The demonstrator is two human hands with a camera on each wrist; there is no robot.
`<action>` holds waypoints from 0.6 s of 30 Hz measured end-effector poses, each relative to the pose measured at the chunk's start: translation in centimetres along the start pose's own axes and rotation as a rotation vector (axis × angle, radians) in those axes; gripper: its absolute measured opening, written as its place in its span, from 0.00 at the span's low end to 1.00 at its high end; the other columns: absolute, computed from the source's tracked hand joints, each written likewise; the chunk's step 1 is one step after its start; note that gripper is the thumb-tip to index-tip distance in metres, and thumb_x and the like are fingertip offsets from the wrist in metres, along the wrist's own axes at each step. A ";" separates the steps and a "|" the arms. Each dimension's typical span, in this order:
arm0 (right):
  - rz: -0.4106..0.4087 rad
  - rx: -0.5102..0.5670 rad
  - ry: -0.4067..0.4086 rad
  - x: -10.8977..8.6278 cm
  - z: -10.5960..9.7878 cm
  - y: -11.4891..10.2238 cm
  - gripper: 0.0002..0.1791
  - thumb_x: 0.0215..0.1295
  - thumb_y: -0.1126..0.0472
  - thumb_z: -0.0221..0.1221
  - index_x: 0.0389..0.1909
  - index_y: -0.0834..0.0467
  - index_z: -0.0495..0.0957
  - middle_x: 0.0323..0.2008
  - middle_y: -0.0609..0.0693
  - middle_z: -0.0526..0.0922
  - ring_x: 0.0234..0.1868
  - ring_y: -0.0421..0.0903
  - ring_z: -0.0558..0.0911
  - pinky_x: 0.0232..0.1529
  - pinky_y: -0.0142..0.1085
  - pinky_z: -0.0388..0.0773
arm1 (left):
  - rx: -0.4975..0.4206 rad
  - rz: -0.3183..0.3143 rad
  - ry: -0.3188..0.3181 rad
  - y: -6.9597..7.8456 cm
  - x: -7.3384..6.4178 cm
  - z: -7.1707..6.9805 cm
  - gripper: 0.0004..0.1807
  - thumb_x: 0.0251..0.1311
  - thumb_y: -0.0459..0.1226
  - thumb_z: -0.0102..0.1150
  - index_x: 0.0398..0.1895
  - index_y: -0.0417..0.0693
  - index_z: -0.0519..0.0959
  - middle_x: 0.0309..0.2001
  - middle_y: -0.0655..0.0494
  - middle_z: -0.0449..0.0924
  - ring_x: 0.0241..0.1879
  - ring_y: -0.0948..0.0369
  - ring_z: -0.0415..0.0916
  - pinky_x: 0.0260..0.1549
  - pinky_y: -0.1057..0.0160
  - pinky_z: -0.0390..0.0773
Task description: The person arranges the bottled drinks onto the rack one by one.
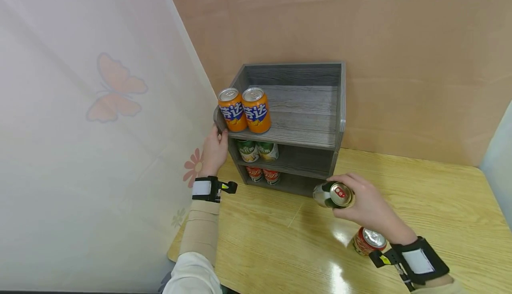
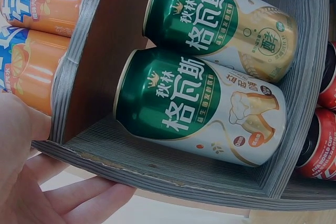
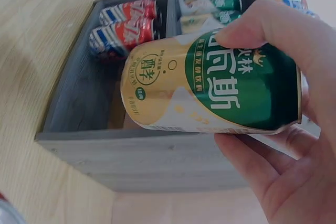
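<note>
A three-tier grey wooden shelf (image 1: 304,140) stands on the table. My left hand (image 1: 215,151) holds its left side panel near the top tier, the thumb on one side and the fingers on the other. At the shelf's lower right front, my right hand (image 1: 362,200) grips a green, white and gold drink can (image 3: 210,85), tilted with its lid toward the head camera. Two orange soda cans (image 1: 256,111) stand at the left of the top tier. Two green-and-white drink cans (image 2: 194,108) share the middle tier's left side, and two red cola cans (image 3: 123,32) stand below them.
A red can (image 1: 370,240) stands on the wooden table (image 1: 276,245), partly under my right forearm. A white wall sheet (image 1: 100,187) with butterfly and flower prints rises close at the left. Behind the shelf is a brown backdrop (image 1: 420,62).
</note>
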State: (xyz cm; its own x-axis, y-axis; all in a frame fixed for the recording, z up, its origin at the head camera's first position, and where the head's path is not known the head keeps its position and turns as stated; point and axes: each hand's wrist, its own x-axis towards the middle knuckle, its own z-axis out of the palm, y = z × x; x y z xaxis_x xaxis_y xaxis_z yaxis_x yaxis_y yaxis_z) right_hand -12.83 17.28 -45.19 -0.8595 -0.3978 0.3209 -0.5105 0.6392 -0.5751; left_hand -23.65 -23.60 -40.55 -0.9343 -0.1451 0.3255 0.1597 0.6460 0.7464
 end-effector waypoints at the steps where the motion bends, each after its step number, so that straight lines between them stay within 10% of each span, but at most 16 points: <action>1: -0.011 -0.002 0.010 0.1 0.0 -0.2 0.42 0.34 0.63 0.80 0.59 0.48 0.79 0.44 0.39 0.77 0.42 0.43 0.80 0.40 0.46 0.80 | 0.000 -0.001 0.000 0.0 0.0 0.0 0.23 0.80 0.42 0.45 0.70 0.42 0.68 0.69 0.43 0.71 0.67 0.50 0.70 0.59 0.47 0.75; 18: -0.078 0.034 0.134 1.2 1.8 -2.4 0.43 0.35 0.67 0.81 0.60 0.52 0.79 0.48 0.43 0.75 0.45 0.42 0.79 0.39 0.36 0.83 | -0.021 -0.015 -0.004 0.1 -0.1 0.0 0.23 0.80 0.43 0.45 0.72 0.44 0.67 0.70 0.44 0.70 0.67 0.49 0.69 0.59 0.47 0.75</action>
State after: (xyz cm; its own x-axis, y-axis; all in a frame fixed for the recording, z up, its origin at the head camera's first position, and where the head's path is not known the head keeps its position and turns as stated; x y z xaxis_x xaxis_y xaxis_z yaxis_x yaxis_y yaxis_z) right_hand -12.64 14.13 -44.75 -0.8142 -0.3525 0.4612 -0.5763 0.5863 -0.5693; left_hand -23.51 -23.48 -40.50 -0.9380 -0.1512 0.3119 0.1527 0.6276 0.7634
